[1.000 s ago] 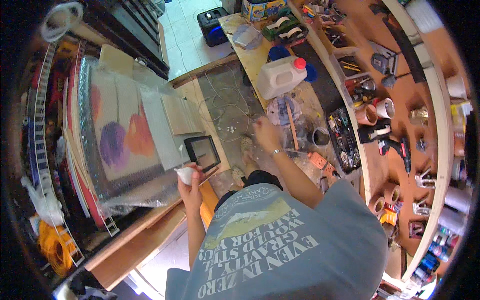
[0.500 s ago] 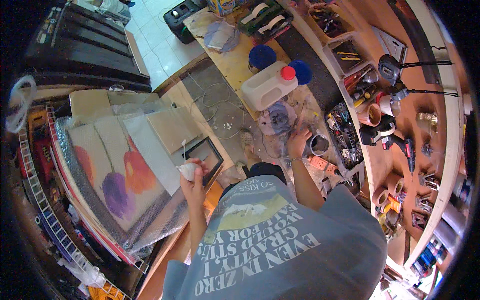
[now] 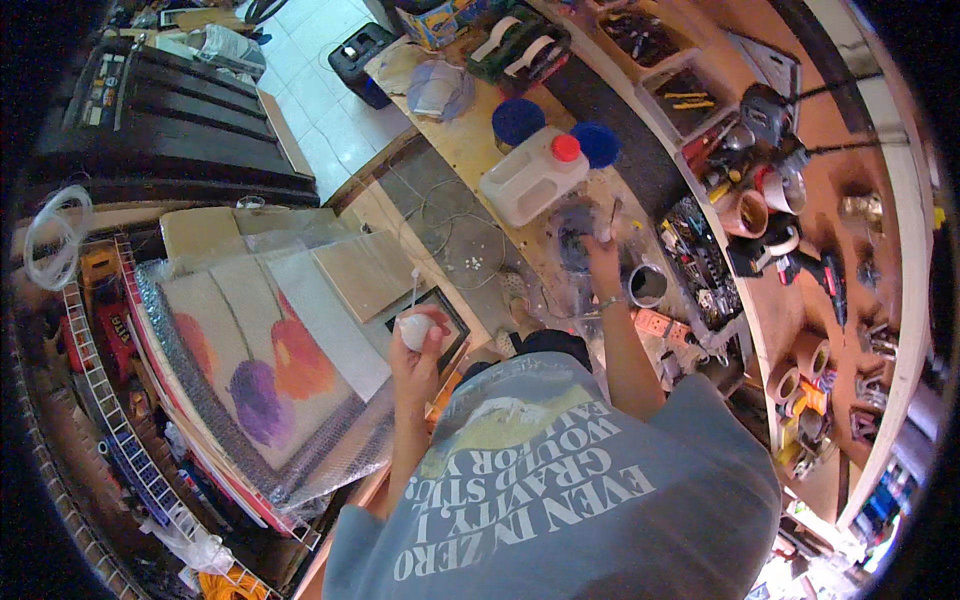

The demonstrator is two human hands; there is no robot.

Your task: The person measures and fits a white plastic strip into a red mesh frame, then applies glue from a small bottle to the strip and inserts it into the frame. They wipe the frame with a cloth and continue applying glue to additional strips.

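My left hand (image 3: 418, 350) is closed around a small white rounded object (image 3: 414, 330) with a thin pale stem (image 3: 416, 287) rising from it; its kind is unclear. Over the wooden bench, my right hand (image 3: 602, 258) has its fingers closed on a slim stick-like thing (image 3: 614, 212), too blurred to name. A dark, plastic-covered round item (image 3: 574, 238) lies just left of that hand. Behind it is a translucent jug (image 3: 535, 180) with a red cap (image 3: 566, 148). A grey cup-like container (image 3: 647, 285) sits close to my right wrist.
Blue round lids (image 3: 518, 122) flank the jug. An orange power strip (image 3: 660, 325) is near my right forearm. Tool trays (image 3: 690, 100) and a shelf with tape rolls and a drill (image 3: 830, 280) line the right. Bubble-wrapped flower pictures (image 3: 280, 375) lean at left.
My right hand has moved farther up the bench, beside the plastic-covered item, with the stick-like thing now pointing up from it. The left hand still holds the white object. The view has shifted slightly.
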